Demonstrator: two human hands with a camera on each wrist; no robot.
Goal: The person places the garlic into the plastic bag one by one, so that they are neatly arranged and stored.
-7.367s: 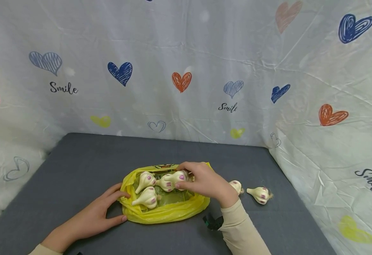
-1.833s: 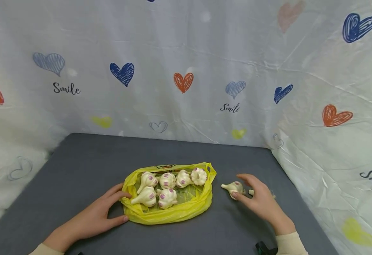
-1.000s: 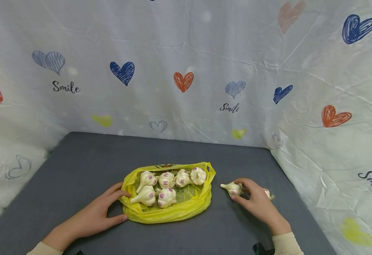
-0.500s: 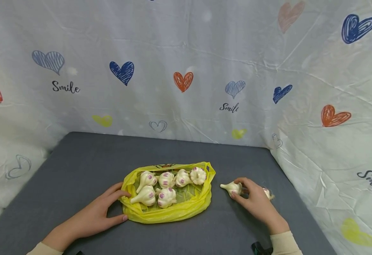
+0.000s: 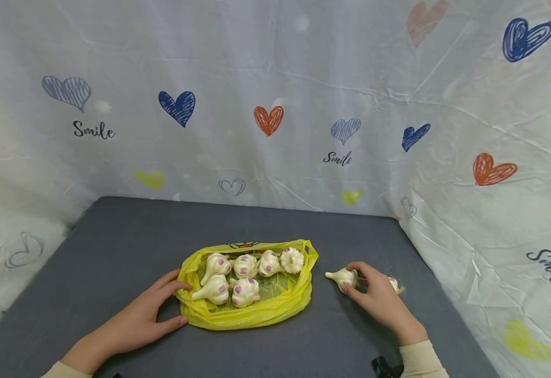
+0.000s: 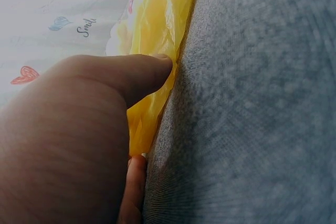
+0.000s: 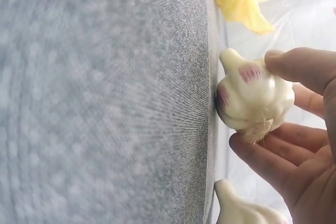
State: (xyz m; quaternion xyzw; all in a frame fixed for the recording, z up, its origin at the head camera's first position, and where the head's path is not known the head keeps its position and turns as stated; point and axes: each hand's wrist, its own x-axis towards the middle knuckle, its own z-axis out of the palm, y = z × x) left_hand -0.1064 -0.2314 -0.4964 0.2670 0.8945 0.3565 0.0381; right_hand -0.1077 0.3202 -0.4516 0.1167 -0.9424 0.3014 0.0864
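Observation:
A yellow plastic bag (image 5: 252, 319) lies on the dark grey table, its mouth spread wide. Several garlic bulbs (image 5: 244, 292) with purple marks sit inside it. At the bag's left end is my left hand (image 5: 136, 328), thumb and fingers apart and touching the plastic; the left wrist view shows the thumb (image 6: 149, 72) against the bag's side. Right of the bag, my right hand (image 5: 381, 299) pinches a garlic bulb (image 7: 254, 93) between thumb and fingers, its stem pointing left toward the bag. This bulb appears to rest on the table. Another garlic bulb (image 5: 395, 285) lies partly hidden behind that hand.
The table (image 5: 237, 357) is covered in grey cloth. A white curtain (image 5: 294, 63) printed with hearts and "Smile" closes off the back and both sides. A small black device (image 5: 384, 367) is by the right wrist.
Over several seconds my right hand left the bag, where it held a bulb, and moved right to grip another. The bag has more bulbs visible. My left hand stays at the bag's left end.

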